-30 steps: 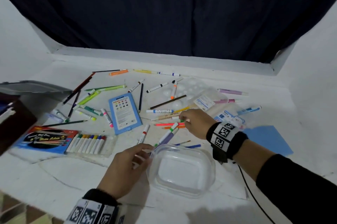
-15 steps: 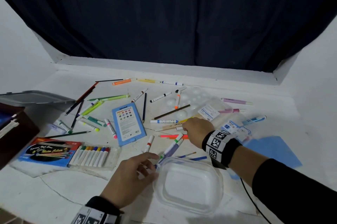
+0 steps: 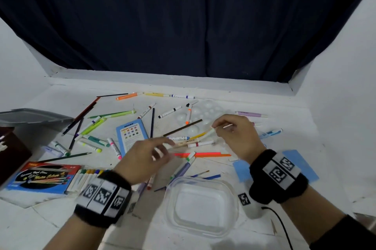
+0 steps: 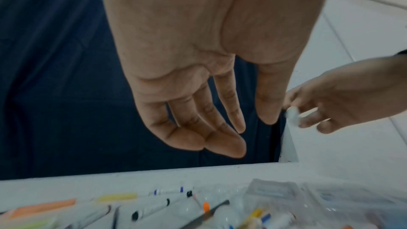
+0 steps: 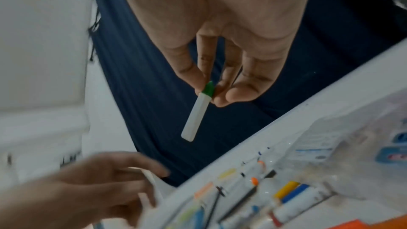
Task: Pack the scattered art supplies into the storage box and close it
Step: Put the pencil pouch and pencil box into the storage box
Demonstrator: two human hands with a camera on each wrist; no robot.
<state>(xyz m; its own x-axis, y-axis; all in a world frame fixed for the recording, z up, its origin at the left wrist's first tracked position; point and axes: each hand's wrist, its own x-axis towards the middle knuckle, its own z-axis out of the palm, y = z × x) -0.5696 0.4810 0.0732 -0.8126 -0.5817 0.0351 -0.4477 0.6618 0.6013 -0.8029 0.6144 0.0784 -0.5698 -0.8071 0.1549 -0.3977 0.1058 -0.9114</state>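
Pinching a green-tipped marker (image 5: 197, 111) by its very end, the right hand (image 3: 237, 137) could easily fumble it short of the clear box (image 3: 201, 206); left hand (image 4: 198, 79) hangs open, empty.

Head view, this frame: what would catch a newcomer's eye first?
Probably the right hand, raised above the clutter and pinching a white marker with a green band by its green end. Next, the spread of markers and pencils across the white table, with the clear storage box open at the near edge, nothing visible inside. The left hand hovers between them, fingers relaxed.
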